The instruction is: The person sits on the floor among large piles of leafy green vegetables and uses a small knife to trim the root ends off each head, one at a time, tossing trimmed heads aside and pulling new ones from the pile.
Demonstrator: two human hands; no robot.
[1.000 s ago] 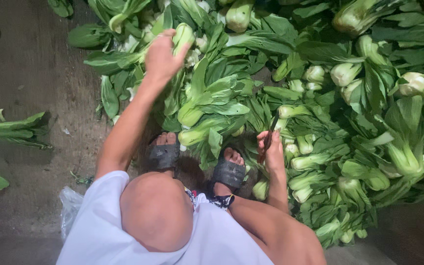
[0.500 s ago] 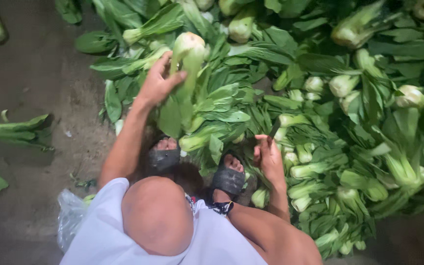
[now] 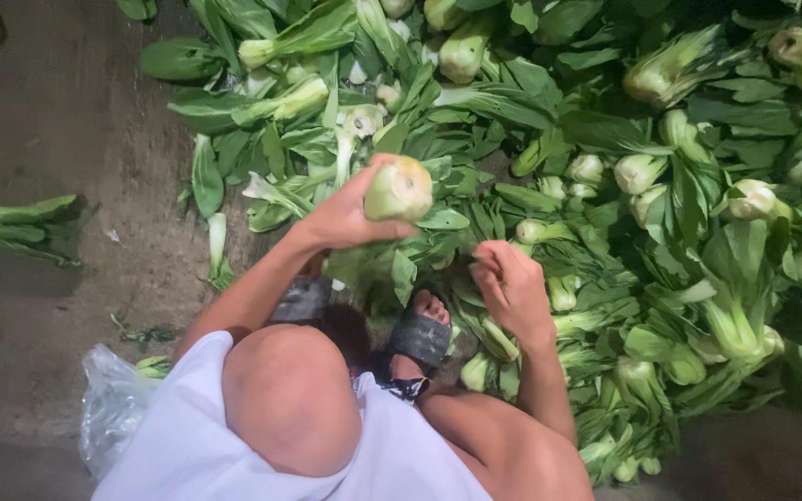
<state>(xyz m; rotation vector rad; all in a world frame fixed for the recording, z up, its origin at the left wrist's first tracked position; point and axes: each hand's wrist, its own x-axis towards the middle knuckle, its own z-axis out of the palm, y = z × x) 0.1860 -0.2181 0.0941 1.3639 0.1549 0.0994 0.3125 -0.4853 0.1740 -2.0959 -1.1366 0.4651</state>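
One crumpled, clear plastic bag (image 3: 113,408) lay on the dark ground (image 3: 58,121) near its lower left edge, just beside the squatting person's white shorts, and it was the only package in view, with no label, sign or screen.

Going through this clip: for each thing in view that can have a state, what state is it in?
Left hand: shut on bok choy head.
Bok choy head: lifted, cut base facing the camera.
Right hand: closed; contents hidden.
Bok choy pile: heaped loose on the ground.
Plastic bag: crumpled on the ground.
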